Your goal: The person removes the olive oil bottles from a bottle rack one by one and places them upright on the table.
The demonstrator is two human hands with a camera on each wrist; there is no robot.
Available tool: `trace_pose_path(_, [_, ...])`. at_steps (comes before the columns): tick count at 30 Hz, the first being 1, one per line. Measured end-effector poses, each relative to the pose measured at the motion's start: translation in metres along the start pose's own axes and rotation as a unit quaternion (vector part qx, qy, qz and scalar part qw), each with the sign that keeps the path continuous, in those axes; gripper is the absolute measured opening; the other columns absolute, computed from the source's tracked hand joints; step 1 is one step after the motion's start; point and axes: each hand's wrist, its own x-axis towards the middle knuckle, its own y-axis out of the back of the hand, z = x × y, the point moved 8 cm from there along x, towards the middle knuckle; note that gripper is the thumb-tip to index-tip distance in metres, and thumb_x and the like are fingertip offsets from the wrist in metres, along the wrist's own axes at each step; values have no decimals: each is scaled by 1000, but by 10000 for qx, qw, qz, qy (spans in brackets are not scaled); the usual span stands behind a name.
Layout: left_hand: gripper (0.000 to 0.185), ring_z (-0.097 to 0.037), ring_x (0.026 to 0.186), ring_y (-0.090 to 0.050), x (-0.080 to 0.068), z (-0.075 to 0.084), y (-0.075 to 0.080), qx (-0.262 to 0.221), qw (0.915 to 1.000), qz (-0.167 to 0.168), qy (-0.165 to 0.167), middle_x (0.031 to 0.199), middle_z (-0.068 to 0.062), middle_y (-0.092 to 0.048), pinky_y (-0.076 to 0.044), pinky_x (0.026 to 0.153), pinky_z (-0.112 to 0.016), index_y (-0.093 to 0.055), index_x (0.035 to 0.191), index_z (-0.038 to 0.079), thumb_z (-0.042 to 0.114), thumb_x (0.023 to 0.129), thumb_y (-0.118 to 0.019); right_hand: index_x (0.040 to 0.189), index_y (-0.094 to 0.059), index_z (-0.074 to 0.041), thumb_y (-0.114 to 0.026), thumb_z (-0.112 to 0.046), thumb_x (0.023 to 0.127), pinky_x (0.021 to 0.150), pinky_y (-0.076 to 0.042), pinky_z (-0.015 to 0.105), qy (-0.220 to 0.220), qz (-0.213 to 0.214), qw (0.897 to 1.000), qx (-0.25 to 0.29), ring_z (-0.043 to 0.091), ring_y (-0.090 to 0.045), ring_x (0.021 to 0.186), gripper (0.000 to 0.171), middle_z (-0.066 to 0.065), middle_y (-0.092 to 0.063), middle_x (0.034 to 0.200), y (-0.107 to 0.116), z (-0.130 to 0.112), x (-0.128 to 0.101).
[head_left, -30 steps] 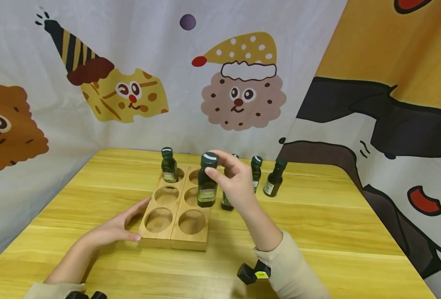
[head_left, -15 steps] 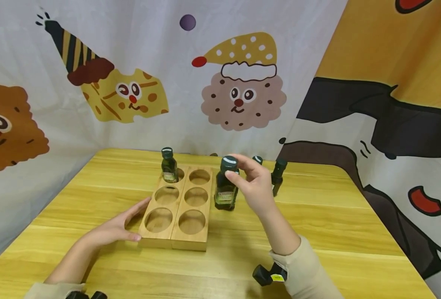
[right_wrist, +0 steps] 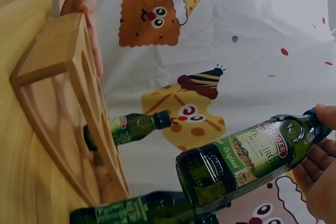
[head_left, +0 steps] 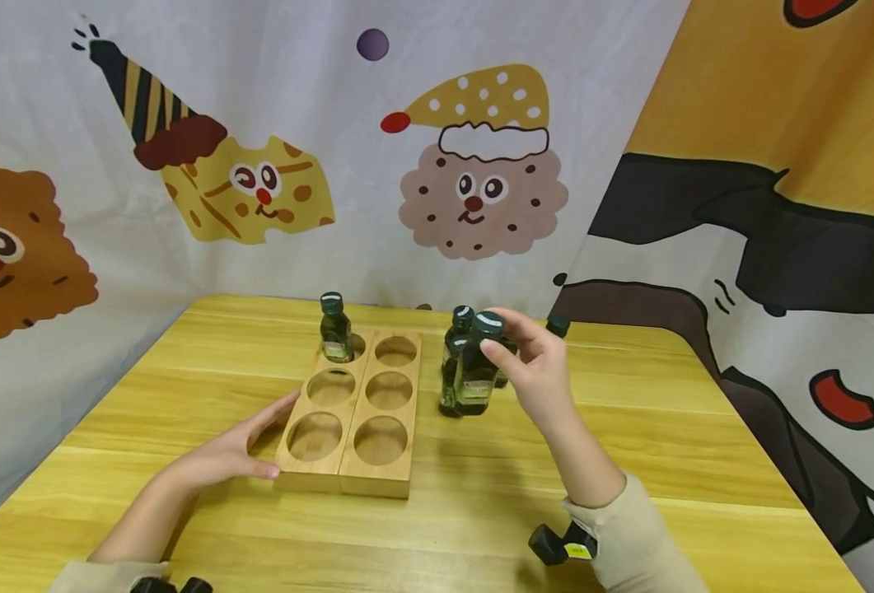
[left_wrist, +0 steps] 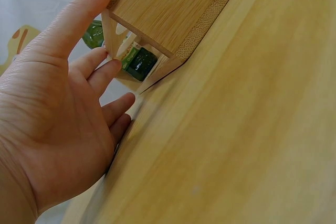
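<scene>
My right hand pinches a small olive oil bottle at its dark green cap, thumb on the near side. The bottle is upright, right of the wooden rack, and overlaps other bottles in the head view. In the right wrist view its "Original" label faces the camera. My left hand rests against the rack's left side, thumb at the near corner and fingers loosely extended. The rack has two rows of round holes. One bottle stands in the far left hole; the other holes hold nothing.
Several more olive oil bottles stand on the wood-grain table right of the rack, among them a near bottle and one whose cap shows behind my right hand. A cartoon-printed cloth hangs behind the table.
My right hand has moved right with the bottle, from over the rack's right row to in front of the standing bottles. My left hand and the rack have stayed put.
</scene>
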Motion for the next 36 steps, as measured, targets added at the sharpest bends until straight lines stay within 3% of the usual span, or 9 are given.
trace_pose_path(5, [99, -50, 136, -11, 0, 0, 0, 2, 10000, -6, 17, 156, -24, -10, -4, 97, -76, -10, 155, 12, 13, 80, -75, 114, -61, 12, -64, 13, 82, 70, -51, 20, -43, 109, 9999, -50, 14, -60, 88, 32, -1, -67, 98, 11, 5, -3])
trace_pose_path(8, [99, -50, 136, -10, 0, 0, 0, -3, 10000, -11, 27, 156, -24, -10, -3, 97, -76, -10, 155, 11, 14, 81, -75, 114, -62, 11, -64, 12, 83, 57, -46, 15, -118, 167, 9998, -59, 10, -57, 75, 31, 0, -67, 96, 17, 8, -4])
trace_pose_path(12, [99, -50, 136, -11, 0, 0, 1, 7, 10000, -14, 3, 156, -24, -10, -4, 97, -75, -10, 155, 10, 14, 81, -75, 115, -62, 9, -63, 12, 85, 54, -44, 16, -264, 199, 9993, -166, 7, -56, 75, 30, -1, -68, 95, 23, 12, -5])
trace_pose_path(15, [98, -48, 136, -11, 0, -1, 1, 6, 10000, -14, -10, 156, -23, -10, -4, 97, -75, -10, 155, 11, 13, 81, -75, 115, -62, 8, -63, 10, 86, 61, -48, 19, -386, 205, 9987, -246, 11, -59, 84, 30, -2, -68, 95, 26, 17, -5])
trace_pose_path(21, [98, -49, 136, -10, 0, -1, 1, -10, 10000, -4, 41, 156, -24, -9, -4, 98, -75, -10, 155, 11, 12, 81, -75, 116, -63, 4, -66, 2, 88, 66, -50, 22, -675, 231, 9969, -332, 19, -60, 89, 28, -1, -67, 95, 32, 31, -5])
trace_pose_path(26, [99, -49, 136, -9, 0, 0, 1, -2, 10000, -8, 42, 156, -24, -8, -4, 98, -74, -9, 155, 9, 12, 81, -75, 116, -63, 3, -66, -3, 90, 74, -51, 23, -773, 280, 9960, -354, 19, -60, 91, 28, 0, -67, 96, 38, 39, -5])
trace_pose_path(36, [99, -50, 136, -10, 0, 1, 0, -8, 10000, -21, 38, 156, -25, -9, -4, 97, -75, -9, 154, 8, 12, 81, -75, 119, -62, 3, -65, -3, 90, 77, -52, 23, -1093, 306, 9927, -414, 18, -60, 94, 29, -1, -67, 99, 45, 55, -8])
